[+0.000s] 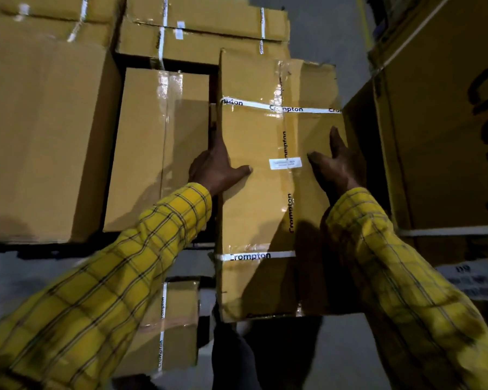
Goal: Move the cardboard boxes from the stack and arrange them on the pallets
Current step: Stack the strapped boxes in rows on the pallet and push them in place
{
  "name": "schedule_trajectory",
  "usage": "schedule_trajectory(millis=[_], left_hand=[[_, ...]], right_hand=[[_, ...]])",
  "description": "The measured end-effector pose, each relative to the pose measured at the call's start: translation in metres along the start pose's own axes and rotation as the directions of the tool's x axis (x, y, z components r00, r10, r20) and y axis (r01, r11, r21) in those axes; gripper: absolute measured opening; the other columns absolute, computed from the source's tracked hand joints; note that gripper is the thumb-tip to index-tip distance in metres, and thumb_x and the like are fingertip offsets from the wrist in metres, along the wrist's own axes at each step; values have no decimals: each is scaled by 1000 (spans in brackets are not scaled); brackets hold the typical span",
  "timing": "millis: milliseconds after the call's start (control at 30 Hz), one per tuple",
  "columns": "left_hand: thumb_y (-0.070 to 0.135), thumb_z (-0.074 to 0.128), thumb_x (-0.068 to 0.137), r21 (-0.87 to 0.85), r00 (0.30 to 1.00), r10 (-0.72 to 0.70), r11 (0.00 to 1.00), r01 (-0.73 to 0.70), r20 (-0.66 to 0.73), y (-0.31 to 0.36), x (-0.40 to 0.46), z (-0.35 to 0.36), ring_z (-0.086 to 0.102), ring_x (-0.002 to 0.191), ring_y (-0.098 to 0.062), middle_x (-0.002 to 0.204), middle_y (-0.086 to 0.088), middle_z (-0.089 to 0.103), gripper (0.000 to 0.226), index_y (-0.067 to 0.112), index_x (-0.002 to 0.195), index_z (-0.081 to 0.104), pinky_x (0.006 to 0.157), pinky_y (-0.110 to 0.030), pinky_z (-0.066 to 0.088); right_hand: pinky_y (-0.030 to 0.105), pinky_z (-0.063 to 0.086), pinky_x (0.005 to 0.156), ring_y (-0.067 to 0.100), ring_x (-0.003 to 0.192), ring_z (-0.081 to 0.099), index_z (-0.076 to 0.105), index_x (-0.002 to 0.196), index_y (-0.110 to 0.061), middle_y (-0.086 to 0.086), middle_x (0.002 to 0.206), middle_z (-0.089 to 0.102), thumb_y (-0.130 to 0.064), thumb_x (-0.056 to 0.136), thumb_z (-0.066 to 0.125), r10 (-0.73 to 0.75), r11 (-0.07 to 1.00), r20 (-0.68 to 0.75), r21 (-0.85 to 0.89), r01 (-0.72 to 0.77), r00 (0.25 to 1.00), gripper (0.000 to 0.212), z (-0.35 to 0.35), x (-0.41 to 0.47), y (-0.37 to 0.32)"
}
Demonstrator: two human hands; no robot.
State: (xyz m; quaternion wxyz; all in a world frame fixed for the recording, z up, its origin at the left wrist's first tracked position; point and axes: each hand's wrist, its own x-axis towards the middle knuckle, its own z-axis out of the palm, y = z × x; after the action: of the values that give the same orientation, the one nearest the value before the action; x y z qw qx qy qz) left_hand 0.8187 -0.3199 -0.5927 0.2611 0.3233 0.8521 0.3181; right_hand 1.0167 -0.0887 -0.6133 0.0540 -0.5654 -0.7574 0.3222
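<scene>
A dim warehouse floor (335,32) lay behind stacked cardboard boxes (40,136). At centre frame a long taped box (265,192) was held between the left hand (214,167) and right hand (338,164), fingers spread flat against its sides. Lowering it level and square against the neighbouring box (158,147) would probably seat it best.

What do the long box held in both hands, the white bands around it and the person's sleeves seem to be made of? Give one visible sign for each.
Held box: corrugated cardboard, matte tan, going by its creased, dented corners; glossy clear tape runs along its seam.
White bands: probably plastic strapping, thin, flat, printed with a brand name.
Sleeves: woven cloth, yellow with dark checks, folds visible.
</scene>
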Motion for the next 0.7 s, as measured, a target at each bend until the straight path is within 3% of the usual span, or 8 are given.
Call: schedule_trajectory(millis=[167,333,433,567,700], left_hand=[[55,80,78,40,1000,18,999,-17,-23,9,26,9,65,112,-34,136,-4,63,102,24,156,23,89,-38,53],[49,82,79,34,998,-57,998,57,14,-8,46,17,64,111,-35,132,-8,64,103,20,155,19,90,-41,54],[49,80,81,35,995,-96,995,97,-12,-25,61,20,64,108,-36,124,-10,66,90,17,146,27,84,-40,53],[50,79,80,22,995,-97,995,97,-28,-40,83,32,64,107,-36,123,-11,66,85,17,142,31,87,-44,54],[50,78,79,13,995,-100,995,100,-23,-55,100,48,59,122,-37,143,-10,57,100,20,155,20,98,-48,52]], right_hand=[[54,35,120,37,144,42,17,155,-61,7,162,39,-71,71,68,47,995,3,94,-47,999,99,0,11,0],[55,45,113,32,135,51,22,142,-79,2,154,40,-65,64,79,15,962,94,271,-40,995,98,41,58,25],[48,46,113,26,133,51,25,152,-63,2,151,39,-54,69,77,-19,966,107,258,-9,994,99,54,55,1],[50,39,119,37,140,41,26,156,-55,8,157,26,-47,78,72,-7,982,82,188,-9,997,91,68,72,-6],[50,35,121,34,143,37,26,162,-39,3,156,24,-42,83,73,-62,988,122,151,43,991,92,79,95,6]])
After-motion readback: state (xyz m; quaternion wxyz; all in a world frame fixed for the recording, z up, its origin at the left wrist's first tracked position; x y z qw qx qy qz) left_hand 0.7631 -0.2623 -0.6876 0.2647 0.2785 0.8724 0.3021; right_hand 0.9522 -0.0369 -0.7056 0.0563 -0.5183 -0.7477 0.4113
